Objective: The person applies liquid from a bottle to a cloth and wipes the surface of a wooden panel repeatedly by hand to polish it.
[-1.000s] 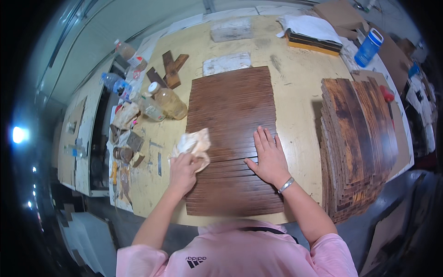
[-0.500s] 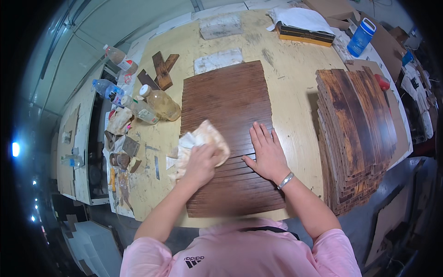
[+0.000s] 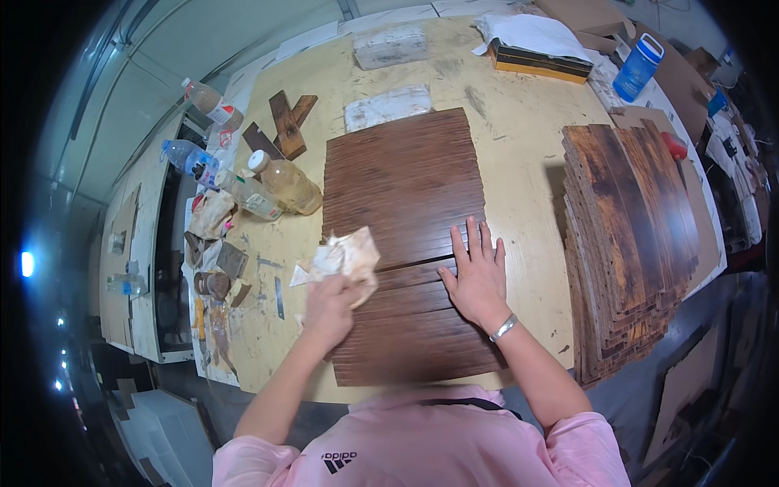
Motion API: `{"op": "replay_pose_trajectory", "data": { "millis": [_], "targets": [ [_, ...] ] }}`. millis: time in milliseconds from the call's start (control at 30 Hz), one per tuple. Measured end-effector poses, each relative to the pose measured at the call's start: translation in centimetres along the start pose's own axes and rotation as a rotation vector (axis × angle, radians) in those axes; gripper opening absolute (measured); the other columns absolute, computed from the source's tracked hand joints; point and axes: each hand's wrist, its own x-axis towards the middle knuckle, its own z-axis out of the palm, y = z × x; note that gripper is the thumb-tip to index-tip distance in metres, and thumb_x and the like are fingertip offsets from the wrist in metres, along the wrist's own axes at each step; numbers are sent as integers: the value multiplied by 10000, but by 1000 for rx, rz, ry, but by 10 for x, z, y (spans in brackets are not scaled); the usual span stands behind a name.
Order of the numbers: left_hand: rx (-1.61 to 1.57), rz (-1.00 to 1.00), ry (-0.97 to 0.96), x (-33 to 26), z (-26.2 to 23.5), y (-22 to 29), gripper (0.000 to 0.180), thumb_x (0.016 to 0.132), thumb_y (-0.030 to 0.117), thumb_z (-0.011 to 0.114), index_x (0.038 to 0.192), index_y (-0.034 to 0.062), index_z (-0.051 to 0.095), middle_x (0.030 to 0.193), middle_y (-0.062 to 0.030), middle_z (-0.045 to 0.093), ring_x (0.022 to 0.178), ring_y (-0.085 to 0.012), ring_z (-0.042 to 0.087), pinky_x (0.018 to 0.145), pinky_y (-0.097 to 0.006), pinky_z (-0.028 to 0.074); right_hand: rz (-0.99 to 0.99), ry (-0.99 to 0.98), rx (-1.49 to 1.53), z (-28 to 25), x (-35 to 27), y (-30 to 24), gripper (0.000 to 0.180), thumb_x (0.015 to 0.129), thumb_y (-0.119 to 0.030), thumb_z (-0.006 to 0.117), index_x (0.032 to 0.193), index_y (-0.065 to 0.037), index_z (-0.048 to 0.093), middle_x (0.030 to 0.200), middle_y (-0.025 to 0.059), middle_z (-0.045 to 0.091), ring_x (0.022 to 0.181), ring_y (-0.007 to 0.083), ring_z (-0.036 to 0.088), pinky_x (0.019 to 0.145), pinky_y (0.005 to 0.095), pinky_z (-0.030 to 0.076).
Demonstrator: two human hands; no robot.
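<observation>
Apparently I'm at the wiping step: my left hand (image 3: 331,307) is closed around a bunched, stained rag (image 3: 350,258) at the left edge of the brown slats (image 3: 402,183). These lie side by side on the desk (image 3: 531,243) in front of me, with a darker gap running across them between my hands. My right hand (image 3: 477,280) holds nothing; it rests flat near their right edge, palm down, fingers pointing away from me and a little apart, thumb out to the left. As I judge it, the next stroke calls for light, even pressure across the slats while the right palm steadies them, since loose pieces could slide and widen that gap. Both forearms reach forward from my sides, elbows bent outward, the left wrist angled inward over the rag. A stack of boards (image 3: 629,219) stands well to the right.
</observation>
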Motion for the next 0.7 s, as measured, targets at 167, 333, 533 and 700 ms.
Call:
{"op": "replay_pose_trajectory", "data": {
  "millis": [167, 333, 533, 700],
  "targets": [
    [-57, -66, 66, 3, 18, 15, 342, 705, -87, 615, 977, 55, 768, 978, -68, 640, 947, -272, 627, 804, -423, 412, -48, 3, -21, 2, -2, -1, 739, 968, -372, 642, 1593, -85, 373, 1694, 207, 224, 1568, 381, 190, 1263, 557, 144],
    [-2, 95, 20, 25, 11, 32, 299, 745, -39, 624, 967, 94, 774, 923, -20, 618, 917, -235, 609, 783, -400, 382, -59, 5, -49, 0, -5, 2, 717, 963, -358, 646, 1579, -87, 398, 1676, 215, 261, 1560, 387, 216, 1255, 572, 178],
    [31, 84, 114, 14, 18, 30, 270, 749, -30, 624, 959, 78, 754, 930, -34, 616, 920, -243, 611, 796, -398, 384, -90, 24, -29, 3, -2, -2, 701, 960, -342, 644, 1570, -87, 412, 1661, 221, 286, 1554, 392, 230, 1254, 590, 175],
    [-34, 104, 46, 32, 21, 46, 291, 758, -41, 617, 978, 83, 762, 936, -32, 619, 931, -235, 612, 793, -388, 382, -75, 23, -25, -1, -4, 1, 705, 959, -339, 641, 1571, -81, 406, 1659, 223, 288, 1548, 404, 236, 1246, 601, 184]
  ]
}}
